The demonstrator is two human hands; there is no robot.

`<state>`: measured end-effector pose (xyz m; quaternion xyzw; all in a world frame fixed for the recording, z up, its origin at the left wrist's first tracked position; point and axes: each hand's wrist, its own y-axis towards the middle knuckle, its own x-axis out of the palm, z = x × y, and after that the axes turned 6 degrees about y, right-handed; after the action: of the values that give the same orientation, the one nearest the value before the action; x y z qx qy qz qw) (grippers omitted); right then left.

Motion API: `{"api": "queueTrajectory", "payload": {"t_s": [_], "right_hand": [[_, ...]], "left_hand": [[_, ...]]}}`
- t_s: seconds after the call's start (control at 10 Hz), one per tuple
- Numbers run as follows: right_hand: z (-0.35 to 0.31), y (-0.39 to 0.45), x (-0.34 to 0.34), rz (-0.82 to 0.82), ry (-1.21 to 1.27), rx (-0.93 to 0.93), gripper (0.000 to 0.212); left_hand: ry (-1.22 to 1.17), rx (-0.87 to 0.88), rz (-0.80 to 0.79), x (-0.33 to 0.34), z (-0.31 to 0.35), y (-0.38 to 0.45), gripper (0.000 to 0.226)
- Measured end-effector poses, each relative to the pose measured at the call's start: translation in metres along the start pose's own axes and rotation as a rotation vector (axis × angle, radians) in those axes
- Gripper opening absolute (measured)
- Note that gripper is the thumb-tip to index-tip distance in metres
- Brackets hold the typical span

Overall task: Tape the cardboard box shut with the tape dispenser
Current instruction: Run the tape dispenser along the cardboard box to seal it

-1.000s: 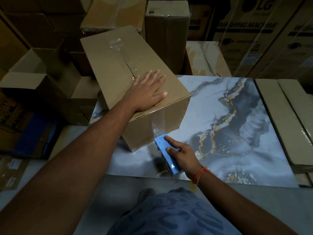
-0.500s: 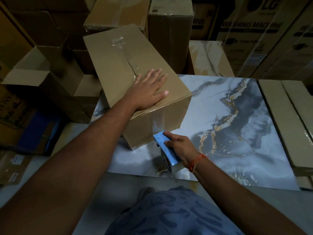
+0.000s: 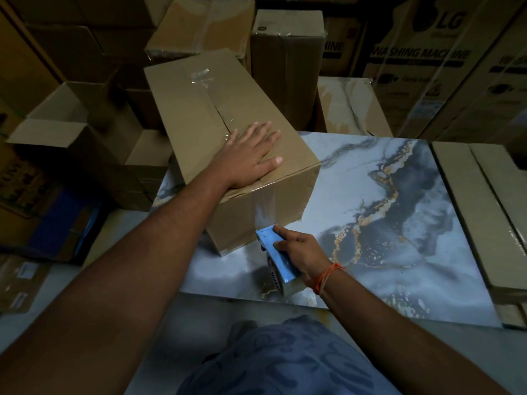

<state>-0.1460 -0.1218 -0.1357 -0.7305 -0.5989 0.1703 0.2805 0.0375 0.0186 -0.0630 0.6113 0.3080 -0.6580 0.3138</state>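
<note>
A long brown cardboard box [image 3: 199, 109] lies on a marble-patterned slab [image 3: 399, 223], its top flaps closed with clear tape along the seam. My left hand [image 3: 251, 155] presses flat on the box's near top end, fingers spread. My right hand [image 3: 302, 249] grips a blue tape dispenser [image 3: 278, 255] at the foot of the box's near end face. A strip of clear tape [image 3: 263, 206] runs from the top edge down that face to the dispenser.
An open empty carton [image 3: 65, 138] stands at the left. Taped boxes [image 3: 288, 61] and large washing-machine cartons [image 3: 427, 67] are stacked behind. Flat cardboard packs [image 3: 484, 209] lie along the slab's right side. Grey floor shows below the slab.
My right hand and the dispenser have shifted slightly toward the box's near face, staying low at its base. My left hand has stayed pressed on the box top.
</note>
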Motion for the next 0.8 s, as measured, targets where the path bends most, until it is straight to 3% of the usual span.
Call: {"api": "queueTrajectory", "payload": {"t_s": [0.8], "right_hand": [[0.0061, 0.0024, -0.0061, -0.002, -0.028, -0.017, 0.044]], "left_hand": [[-0.016, -0.009, -0.003, -0.0037, 0.0027, -0.0033, 0.070]]}}
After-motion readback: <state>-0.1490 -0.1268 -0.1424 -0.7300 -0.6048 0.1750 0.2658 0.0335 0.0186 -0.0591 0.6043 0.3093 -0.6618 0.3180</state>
